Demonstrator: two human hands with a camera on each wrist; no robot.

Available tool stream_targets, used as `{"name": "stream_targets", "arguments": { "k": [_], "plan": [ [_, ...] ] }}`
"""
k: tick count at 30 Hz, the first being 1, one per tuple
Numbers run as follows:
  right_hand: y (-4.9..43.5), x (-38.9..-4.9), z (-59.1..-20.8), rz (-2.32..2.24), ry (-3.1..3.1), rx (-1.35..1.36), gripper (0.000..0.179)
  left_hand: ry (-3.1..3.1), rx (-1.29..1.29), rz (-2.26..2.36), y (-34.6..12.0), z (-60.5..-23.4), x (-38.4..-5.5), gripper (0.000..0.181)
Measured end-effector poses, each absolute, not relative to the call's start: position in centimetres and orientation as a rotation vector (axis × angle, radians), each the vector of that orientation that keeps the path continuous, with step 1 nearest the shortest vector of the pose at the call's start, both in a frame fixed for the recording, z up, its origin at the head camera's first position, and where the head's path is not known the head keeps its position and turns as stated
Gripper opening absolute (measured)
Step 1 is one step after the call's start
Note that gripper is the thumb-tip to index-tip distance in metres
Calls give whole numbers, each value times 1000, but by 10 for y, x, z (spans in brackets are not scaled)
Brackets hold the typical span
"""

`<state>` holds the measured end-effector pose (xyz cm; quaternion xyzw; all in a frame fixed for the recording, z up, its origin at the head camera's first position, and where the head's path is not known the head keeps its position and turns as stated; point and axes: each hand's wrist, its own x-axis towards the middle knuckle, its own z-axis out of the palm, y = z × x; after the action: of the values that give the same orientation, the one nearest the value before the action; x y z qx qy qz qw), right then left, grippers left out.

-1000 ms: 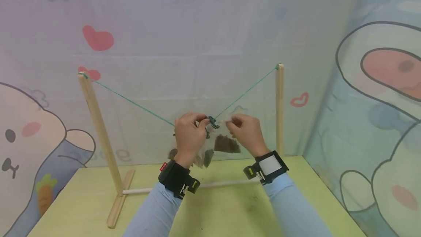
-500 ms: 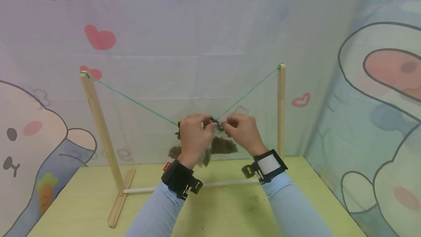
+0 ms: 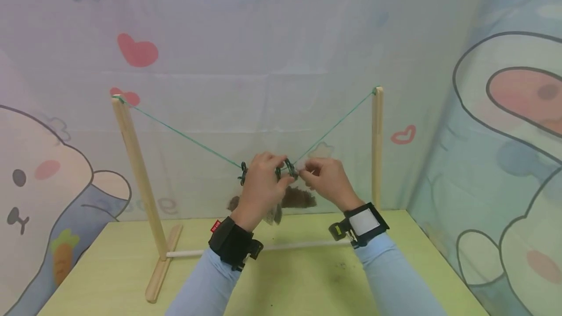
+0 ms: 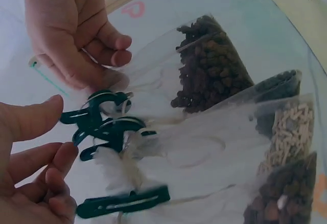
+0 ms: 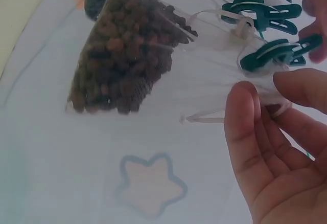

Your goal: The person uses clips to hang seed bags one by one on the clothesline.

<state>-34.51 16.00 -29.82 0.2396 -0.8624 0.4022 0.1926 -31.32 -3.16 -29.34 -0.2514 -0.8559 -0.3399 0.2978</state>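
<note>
My left hand (image 3: 263, 184) pinches the handles of a green plastic clip (image 3: 291, 168) at the low point of the green cord. Just to its right, my right hand (image 3: 327, 179) pinches the gathered top of a clear drawstring bag. Brown pebbles (image 5: 122, 55) fill the bag's lower end. In the right wrist view the clip (image 5: 281, 52) lies against the bag's neck; whether it bites both bag and cord, I cannot tell. Other green clips (image 4: 122, 202) hold similar bags, with pale pellets (image 4: 290, 137), dark grains (image 4: 278, 88) and brown lumps (image 4: 286, 188).
The cord (image 3: 189, 138) sags in a V between two wooden posts (image 3: 139, 179). A white rod (image 3: 303, 245) runs low between the posts, above a yellow-green table (image 3: 101, 267). A printed cartoon cloth (image 3: 210, 38) hangs behind.
My left hand has shifted slightly right with the clip, closing the gap to my right hand. The clip has come against the top of the pebble bag.
</note>
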Motion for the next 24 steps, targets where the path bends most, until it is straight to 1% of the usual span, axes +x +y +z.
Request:
{"name": "stream_targets", "arguments": {
  "k": [4,8,14,19,24],
  "plan": [
    [169,-342,-301,1099,-2446,711,21,-2178,-702,-831,-44,-297,-303,41],
    [182,-331,-305,1057,-2439,715,30,-2076,-739,-739,-62,-304,-290,39],
    [198,-311,-314,1001,-2355,742,30,-2014,-718,-628,-91,-321,-275,44],
    [211,-303,-335,853,-2219,733,29,-2009,-685,-537,-111,-339,-270,48],
    [221,-297,-362,767,-2144,692,35,-2045,-630,-476,-125,-361,-263,54]
  ]
}}
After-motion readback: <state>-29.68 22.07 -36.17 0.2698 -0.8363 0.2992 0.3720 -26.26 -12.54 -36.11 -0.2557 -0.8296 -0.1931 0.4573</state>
